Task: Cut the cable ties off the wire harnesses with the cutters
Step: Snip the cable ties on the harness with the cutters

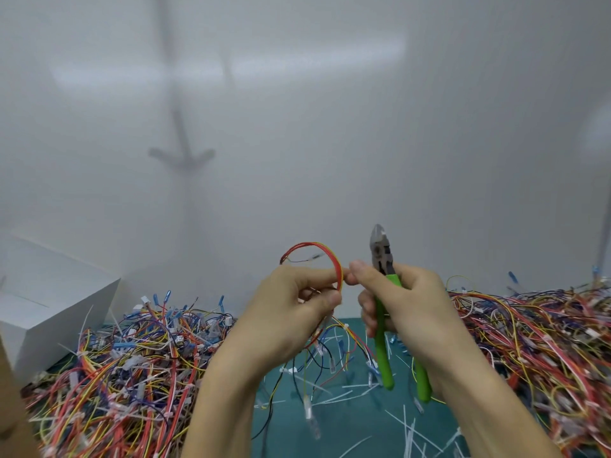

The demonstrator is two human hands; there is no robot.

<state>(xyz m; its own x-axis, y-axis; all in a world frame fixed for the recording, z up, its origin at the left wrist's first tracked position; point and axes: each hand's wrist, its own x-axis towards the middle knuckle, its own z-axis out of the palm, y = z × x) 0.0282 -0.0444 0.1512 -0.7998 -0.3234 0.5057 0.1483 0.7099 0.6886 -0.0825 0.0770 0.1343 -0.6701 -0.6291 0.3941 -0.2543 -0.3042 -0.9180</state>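
The left hand [287, 315] has its grip clenched on a harness [337, 266] held above the worktop [357, 431]. The right hand [413, 302], grip wrapped round the cutters [381, 256], also fingers the loop. Swinging the upturned blades in could nick a wire or a finger. A box [49, 302], the left pile [132, 358], cut ties [334, 399] and the right pile [529, 342] crowd round, and dangling leads may snag.
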